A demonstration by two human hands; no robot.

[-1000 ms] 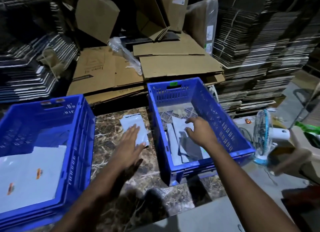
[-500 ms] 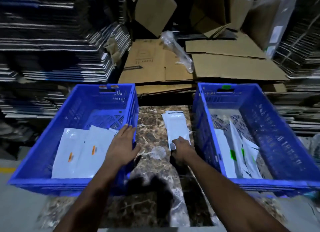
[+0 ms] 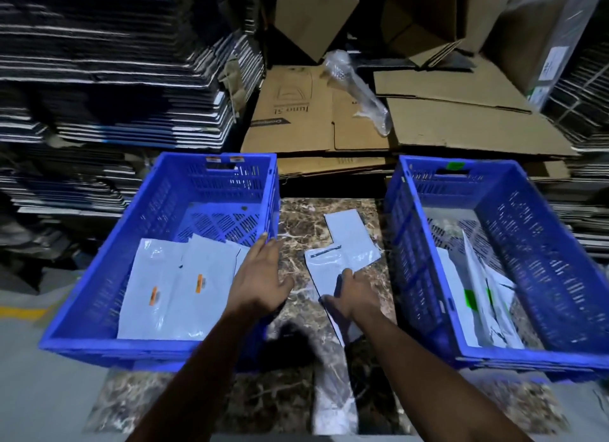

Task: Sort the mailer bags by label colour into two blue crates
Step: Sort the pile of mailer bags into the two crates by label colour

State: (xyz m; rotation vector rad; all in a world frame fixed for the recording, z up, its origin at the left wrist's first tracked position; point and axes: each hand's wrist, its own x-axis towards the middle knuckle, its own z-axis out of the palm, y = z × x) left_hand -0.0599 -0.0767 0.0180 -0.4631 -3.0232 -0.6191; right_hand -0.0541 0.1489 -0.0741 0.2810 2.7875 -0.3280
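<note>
Two blue crates stand on a marble table. The left crate (image 3: pixel 99 270) holds white mailer bags with orange labels (image 3: pixel 199 283). The right crate (image 3: pixel 540 243) holds white bags with green labels (image 3: pixel 470 299). Between them lie white mailer bags: one flat farther back (image 3: pixel 352 230) and one nearer (image 3: pixel 326 270) that my right hand (image 3: pixel 354 296) grips at its near end, lifting that edge. My left hand (image 3: pixel 262 276) hovers with straight fingers over the right rim of the left crate, holding nothing.
The marble table (image 3: pixel 296 217) runs between and in front of the crates. Flattened cardboard sheets (image 3: pixel 461 125) and a clear plastic wrap (image 3: pixel 359 92) lie behind. Stacks of dark flattened boxes (image 3: pixel 115 79) rise at left and right.
My right hand left the right crate, came to the table between the crates and took hold of a mailer bag, pulling it nearer. My left hand moved from the table bags to the left crate's rim.
</note>
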